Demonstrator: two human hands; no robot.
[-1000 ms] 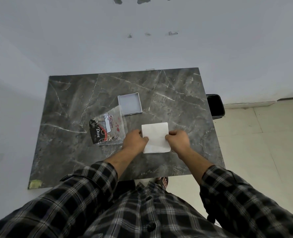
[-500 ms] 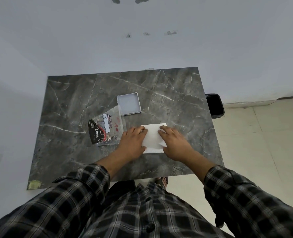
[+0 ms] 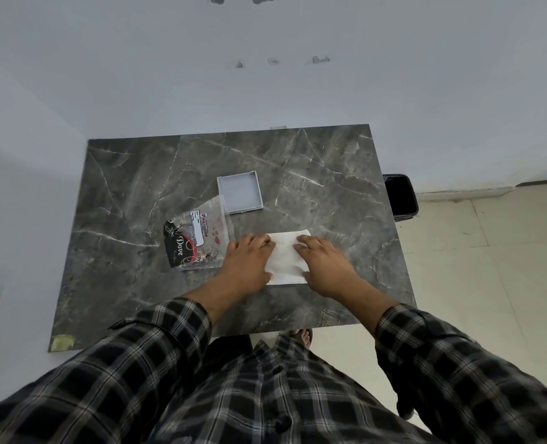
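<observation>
— Where is the folded white paper sheet (image 3: 285,256)?
— Flat on the grey marble worktop (image 3: 131,187). The left hand (image 3: 246,267) and right hand (image 3: 325,270) press it with straight fingers. Best to smooth outward evenly, sharpening the crease.

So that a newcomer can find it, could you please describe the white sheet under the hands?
On the dark marbled table, look just right of the clear printed packet, nearer you than the shallow grey tray. The white sheet lies flat there, the left hand and right hand pressing its sides. Unlike its neighbours it is plain white, with no print and no rim.
</observation>
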